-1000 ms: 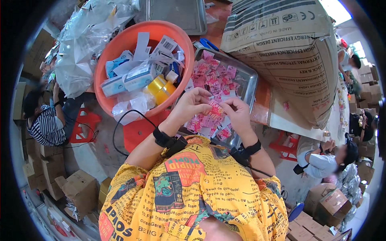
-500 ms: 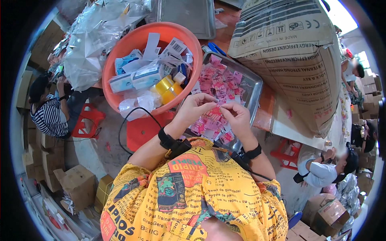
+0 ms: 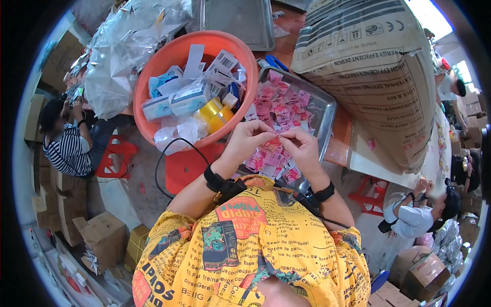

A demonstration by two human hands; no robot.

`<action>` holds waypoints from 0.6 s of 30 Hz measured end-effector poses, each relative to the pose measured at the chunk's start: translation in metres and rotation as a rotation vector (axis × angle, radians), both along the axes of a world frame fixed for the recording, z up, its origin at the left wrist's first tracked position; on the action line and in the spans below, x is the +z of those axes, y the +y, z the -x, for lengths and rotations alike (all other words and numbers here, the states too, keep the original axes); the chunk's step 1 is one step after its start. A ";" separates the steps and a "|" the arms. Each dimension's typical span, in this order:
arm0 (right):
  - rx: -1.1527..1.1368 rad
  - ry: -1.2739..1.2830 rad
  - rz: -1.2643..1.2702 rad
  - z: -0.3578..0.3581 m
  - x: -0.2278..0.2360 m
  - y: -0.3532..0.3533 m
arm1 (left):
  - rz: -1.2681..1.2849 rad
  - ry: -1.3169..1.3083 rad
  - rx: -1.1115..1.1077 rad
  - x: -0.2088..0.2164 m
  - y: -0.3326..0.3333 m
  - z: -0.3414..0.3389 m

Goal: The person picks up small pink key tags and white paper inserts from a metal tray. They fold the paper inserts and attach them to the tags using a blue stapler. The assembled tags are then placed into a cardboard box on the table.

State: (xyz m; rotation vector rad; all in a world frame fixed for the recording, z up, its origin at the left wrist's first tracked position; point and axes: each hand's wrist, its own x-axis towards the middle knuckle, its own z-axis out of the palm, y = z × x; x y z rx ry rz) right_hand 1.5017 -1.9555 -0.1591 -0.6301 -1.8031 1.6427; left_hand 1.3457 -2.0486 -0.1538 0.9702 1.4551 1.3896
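small pink piece (image 3: pixel 277 135) sits at the fingertips of both hands, over the near part of the pink pile (image 3: pixel 284 102). mostly hidden, can't tell its shape.

left hand (image 3: pixel 249 142): thumb and index pinched together from the 9 o'clock side, apparently on the piece, other fingers loosely curled. right hand (image 3: pixel 302 148): matching pinch from 3 o'clock, no gap visible at the tips.

main risk: slip. contact looks tiny, so if either pinch eases the piece could drop into the pile at 12 o'clock and get lost, same colour all round. second: pulling the hands apart too hard could bend or tear it, if it's as thin as it looks.

metal tray (image 3: pixel 322 115) is under the hands. a careless wrist could sweep loose pieces over its near edge at 6 o'clock.

orange basin (image 3: pixel 140 94) at 10 o'clock is near the left hand. wide swing could bump it and tip out the yellow tape rolls (image 3: pixel 216 115).

black cable (image 3: pixel 180 139) loops at 9 o'clock, could snag the left forearm. brown carton (image 3: pixel 358 77) at 2 o'clock crowds the tray, might shove it if it slumps.
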 end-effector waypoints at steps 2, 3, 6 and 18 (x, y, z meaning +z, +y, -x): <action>0.004 0.027 -0.066 0.002 -0.008 0.001 | 0.012 -0.047 -0.005 0.004 -0.001 -0.001; 0.002 0.034 -0.103 0.003 -0.010 0.002 | 0.015 -0.075 -0.012 0.006 -0.002 -0.003; 0.048 0.066 0.128 0.015 -0.014 -0.005 | -0.036 -0.240 0.097 0.013 -0.004 -0.006; 0.187 -0.074 0.430 0.015 -0.031 -0.009 | 0.092 -0.263 0.163 -0.007 0.011 -0.008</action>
